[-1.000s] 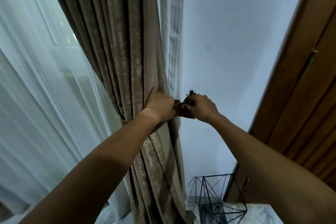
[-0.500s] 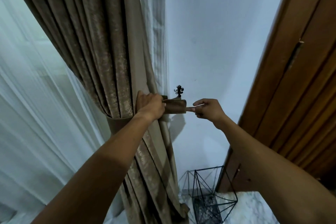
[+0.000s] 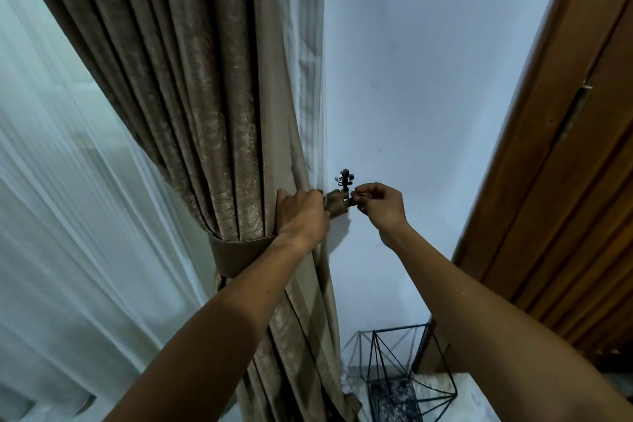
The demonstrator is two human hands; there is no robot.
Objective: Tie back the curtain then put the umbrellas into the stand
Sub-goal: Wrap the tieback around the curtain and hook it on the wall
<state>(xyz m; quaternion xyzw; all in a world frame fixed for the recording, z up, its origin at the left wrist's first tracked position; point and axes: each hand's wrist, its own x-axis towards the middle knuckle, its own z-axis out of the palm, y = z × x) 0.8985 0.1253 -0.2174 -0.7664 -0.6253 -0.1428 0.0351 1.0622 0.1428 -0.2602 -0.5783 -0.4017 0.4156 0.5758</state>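
Observation:
A brown velvet curtain hangs gathered at the left, cinched by a brown tieback band. My left hand presses the curtain's edge and grips the band's end next to a small black wall hook. My right hand pinches the band's loop just right of the hook, at the white wall. A black wire umbrella stand sits on the floor below, with nothing showing inside it. No umbrellas are in view.
A sheer white curtain covers the window at the left. A wooden door and frame fill the right side. The floor by the stand is marbled tile.
My right hand has come back to the band's end at the hook after a brief gap. The view has tilted, showing more of the band around the curtain.

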